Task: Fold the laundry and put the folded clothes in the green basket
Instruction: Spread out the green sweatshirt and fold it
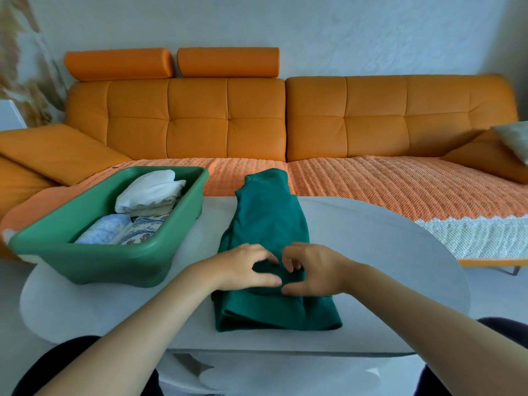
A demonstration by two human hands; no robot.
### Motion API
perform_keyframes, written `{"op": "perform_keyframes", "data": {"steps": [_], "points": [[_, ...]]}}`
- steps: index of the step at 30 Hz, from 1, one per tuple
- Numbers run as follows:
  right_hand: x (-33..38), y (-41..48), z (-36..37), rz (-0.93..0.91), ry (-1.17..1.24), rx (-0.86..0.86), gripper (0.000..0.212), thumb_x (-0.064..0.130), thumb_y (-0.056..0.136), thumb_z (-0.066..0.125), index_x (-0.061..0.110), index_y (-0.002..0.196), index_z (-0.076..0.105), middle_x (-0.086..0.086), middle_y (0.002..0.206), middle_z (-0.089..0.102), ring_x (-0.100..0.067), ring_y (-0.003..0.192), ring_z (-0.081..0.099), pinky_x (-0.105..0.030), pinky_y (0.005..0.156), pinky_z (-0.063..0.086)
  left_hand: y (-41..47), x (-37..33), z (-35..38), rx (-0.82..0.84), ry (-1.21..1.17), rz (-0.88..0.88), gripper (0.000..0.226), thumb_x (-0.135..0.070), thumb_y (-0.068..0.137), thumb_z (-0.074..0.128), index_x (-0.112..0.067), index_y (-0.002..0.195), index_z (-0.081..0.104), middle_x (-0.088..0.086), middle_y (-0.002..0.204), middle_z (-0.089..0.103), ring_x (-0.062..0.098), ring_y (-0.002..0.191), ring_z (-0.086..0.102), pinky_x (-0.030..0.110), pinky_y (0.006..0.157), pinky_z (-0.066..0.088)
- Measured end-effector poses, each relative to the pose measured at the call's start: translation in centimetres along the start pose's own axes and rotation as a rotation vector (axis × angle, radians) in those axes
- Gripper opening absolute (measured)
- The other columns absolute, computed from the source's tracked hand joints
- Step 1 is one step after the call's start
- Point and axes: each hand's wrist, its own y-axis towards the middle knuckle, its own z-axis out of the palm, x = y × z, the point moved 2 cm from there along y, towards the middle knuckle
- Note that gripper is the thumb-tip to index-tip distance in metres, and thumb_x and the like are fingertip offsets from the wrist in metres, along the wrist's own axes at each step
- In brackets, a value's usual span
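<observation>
Pinching the teal sweater [268, 218] with curled fingers, the left hand [243, 267] and right hand [314, 270] nearly touch.

Soft even daylight, faint shadows, wide-angle bending at edges, slight blur.

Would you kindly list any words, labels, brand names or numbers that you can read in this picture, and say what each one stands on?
None: no readable text shows anywhere in this view.
The green basket and the teal sweater show no label or logo.
The patterned cloth in the basket carries only a print, no letters.
The orange sofa and the white table bear no marks.
</observation>
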Motion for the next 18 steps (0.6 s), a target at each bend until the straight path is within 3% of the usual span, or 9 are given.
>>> {"op": "perform_keyframes", "data": {"steps": [2, 4, 7, 10, 13, 15, 18], "points": [[0.9, -1.0, 0.5, -0.013, -0.013, 0.076, 0.054, 0.063, 0.068, 0.078, 0.03, 0.098, 0.047, 0.01, 0.097, 0.053, -0.014, 0.087, 0.055, -0.031, 0.078, 0.048, -1.0, -0.6, 0.7, 0.175, 0.079, -0.026, 0.097, -0.083, 0.068, 0.063, -0.047, 0.151, 0.025, -0.019, 0.16, 0.02, 0.008, 0.149, 0.014, 0.041, 0.123, 0.018], [0.5, -1.7, 0.8, 0.025, 0.001, 0.127, 0.058, 0.059, 0.068, 0.081, 0.03, 0.101, 0.044, 0.01, 0.1, 0.053, -0.014, 0.087, 0.054, -0.031, 0.076, 0.049, -1.9, -0.3, 1.4, 0.252, 0.229, -0.056, 0.115, -0.081, 0.066, 0.067, -0.049, 0.155, 0.001, -0.016, 0.165, -0.011, 0.011, 0.152, -0.012, 0.044, 0.125, 0.0], [-1.0, -2.5, 1.0, 0.084, 0.044, 0.149, 0.052, 0.05, 0.07, 0.082, 0.033, 0.099, 0.043, 0.012, 0.099, 0.053, -0.008, 0.08, 0.053, -0.022, 0.066, 0.042, -2.8, 0.0, 1.8, 0.248, 0.274, -0.071, 0.124, -0.075, 0.066, 0.074, -0.049, 0.154, -0.011, -0.011, 0.164, -0.022, 0.013, 0.15, -0.023, 0.039, 0.123, -0.007], [-1.6, -3.4, 1.2, 0.078, 0.046, 0.144, 0.059, 0.051, 0.07, 0.081, 0.04, 0.11, 0.04, 0.013, 0.114, 0.048, -0.014, 0.094, 0.053, -0.022, 0.076, 0.043, -3.3, 0.4, 1.7, 0.232, 0.275, -0.069, 0.124, -0.065, 0.066, 0.079, -0.048, 0.155, -0.006, -0.013, 0.164, -0.018, 0.014, 0.152, -0.017, 0.038, 0.125, 0.001], [-1.0, -4.0, 1.6, 0.003, -0.052, 0.101, 0.091, 0.063, 0.064, 0.078, 0.045, 0.138, 0.027, 0.012, 0.146, 0.027, -0.014, 0.127, 0.036, -0.029, 0.107, 0.036, -4.0, 0.8, 1.2, 0.146, 0.291, -0.038, 0.113, -0.053, 0.063, 0.076, -0.044, 0.155, 0.013, -0.018, 0.159, 0.006, 0.013, 0.149, 0.01, 0.038, 0.119, 0.027], [-0.3, -3.7, 2.2, -0.054, -0.121, 0.079, 0.101, 0.066, 0.066, 0.073, 0.045, 0.149, 0.02, 0.009, 0.159, 0.015, -0.016, 0.141, 0.024, -0.035, 0.118, 0.027, -4.2, 0.6, 1.0, 0.082, 0.342, -0.003, 0.103, -0.048, 0.062, 0.073, -0.039, 0.152, 0.024, -0.017, 0.144, 0.022, 0.009, 0.135, 0.027, 0.036, 0.107, 0.041], [0.7, -2.6, 3.0, -0.099, -0.17, 0.035, 0.091, 0.065, 0.072, 0.068, 0.037, 0.151, 0.03, 0.008, 0.155, 0.034, -0.016, 0.139, 0.035, -0.037, 0.116, 0.033, -3.8, -0.2, 1.5, 0.026, 0.416, 0.022, 0.081, -0.035, 0.068, 0.069, -0.035, 0.142, 0.038, -0.012, 0.126, 0.039, 0.012, 0.115, 0.042, 0.034, 0.092, 0.048]]}}
